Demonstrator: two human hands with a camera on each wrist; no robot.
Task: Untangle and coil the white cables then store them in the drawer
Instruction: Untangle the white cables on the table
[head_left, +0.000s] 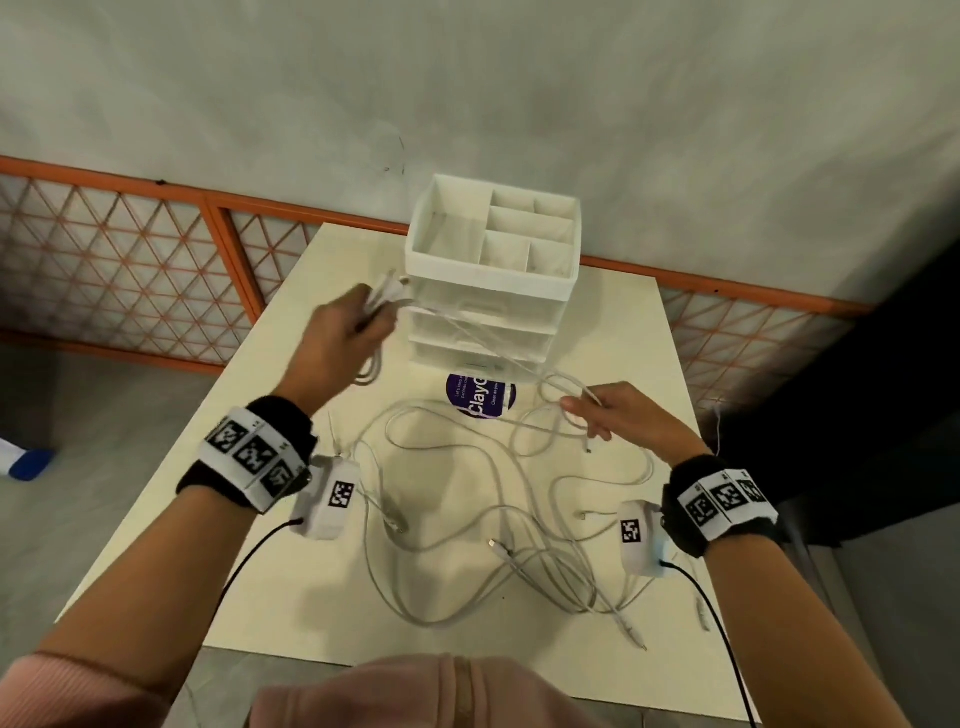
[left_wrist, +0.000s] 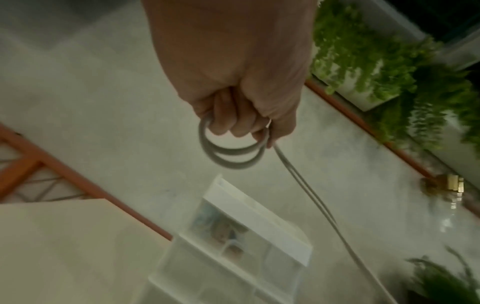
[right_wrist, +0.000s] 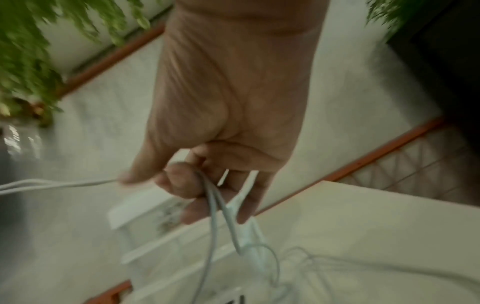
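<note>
Cable handling: thin, limp white cable (head_left: 470, 340) (light, kink-prone) suits left hand (head_left: 340, 338) fingers curled round its loops, right hand (head_left: 621, 415) fingers pinching slack.

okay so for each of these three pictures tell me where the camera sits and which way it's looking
Head: worn on the head, looking forward and down at the table; both forearms, left hand and right hand show.
Left wrist: looks along the left hand, which grips a coiled white cable.
Right wrist: looks along the right hand, which pinches cable strands.
Shared: all three show the drawer unit.
</note>
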